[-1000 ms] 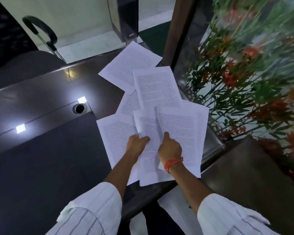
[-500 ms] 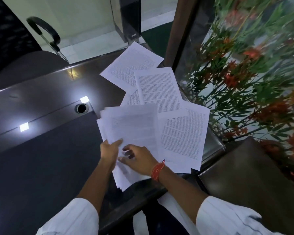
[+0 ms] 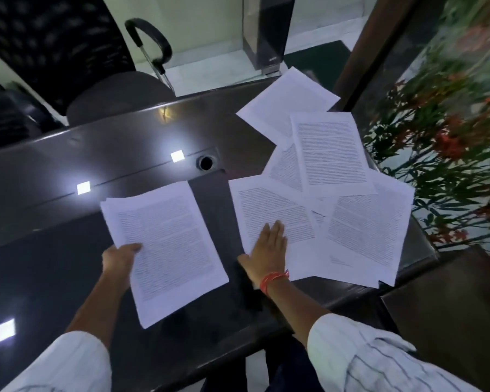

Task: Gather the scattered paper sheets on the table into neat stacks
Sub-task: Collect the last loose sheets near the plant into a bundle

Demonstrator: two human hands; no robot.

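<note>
White printed sheets: left hand [image 3: 119, 257] is pinching 1 gathered stack [image 3: 164, 247]; right hand [image 3: 268, 247], fingers straight together, is pressing 5 scattered sheets [image 3: 334, 154].

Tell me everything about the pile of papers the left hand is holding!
The pile is a few white sheets printed with lines of small dark text, too blurred to read. The edges do not line up; extra corners peek out at the top left. It is tilted, its top leaning left, over the dark table, apart from the loose sheets on the right. The left hand holds its left edge, thumb on top. Whether it rests on the table is unclear.
</note>
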